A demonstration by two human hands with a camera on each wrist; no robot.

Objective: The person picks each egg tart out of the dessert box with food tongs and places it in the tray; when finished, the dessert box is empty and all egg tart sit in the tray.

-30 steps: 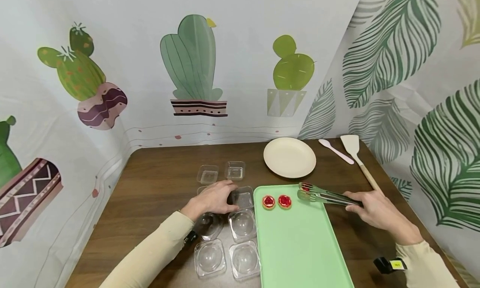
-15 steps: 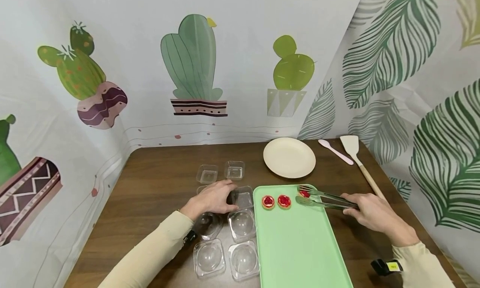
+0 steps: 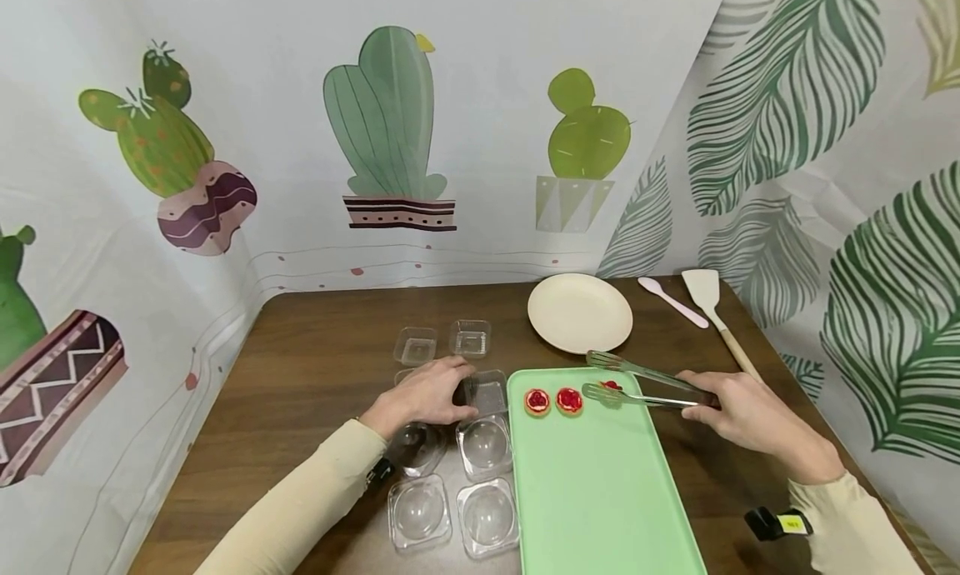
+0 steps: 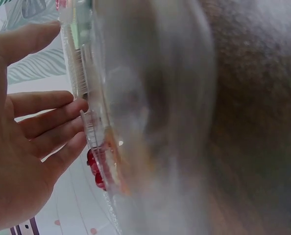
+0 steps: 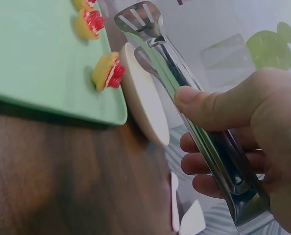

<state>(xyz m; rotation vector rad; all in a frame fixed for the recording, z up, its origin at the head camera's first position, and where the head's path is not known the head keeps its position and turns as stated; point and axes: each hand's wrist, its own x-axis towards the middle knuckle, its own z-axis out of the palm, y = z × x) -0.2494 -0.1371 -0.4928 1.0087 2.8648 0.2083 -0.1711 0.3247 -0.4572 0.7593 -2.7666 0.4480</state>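
Observation:
My left hand (image 3: pixel 431 392) rests among clear plastic containers, its fingers loosely extended; its fingertips touch a container's rim in the left wrist view. Close to those fingers, a red-topped tart (image 4: pixel 96 169) shows by the clear plastic; the hand hides it from the head view. My right hand (image 3: pixel 753 412) grips metal tongs (image 3: pixel 656 375) between thumb and fingers. The tongs' slotted ends are spread apart above the green tray (image 3: pixel 600 483). On that tray sit three red-topped tarts, the left one (image 3: pixel 537 402), the middle one (image 3: pixel 569 402) and the right one (image 3: pixel 611 386), partly behind the tongs.
A cream plate (image 3: pixel 580 312) lies behind the tray. To its right are a pink spoon (image 3: pixel 671 302) and a white spatula (image 3: pixel 703 290) with a wooden handle. Domed plastic lids (image 3: pixel 487 517) stand left of the tray, with small clear containers (image 3: pixel 471 338) farther back.
The tongs' ends have spread wider and moved slightly left, showing more of the right tart, which sits on the tray now. My left hand has stayed in place.

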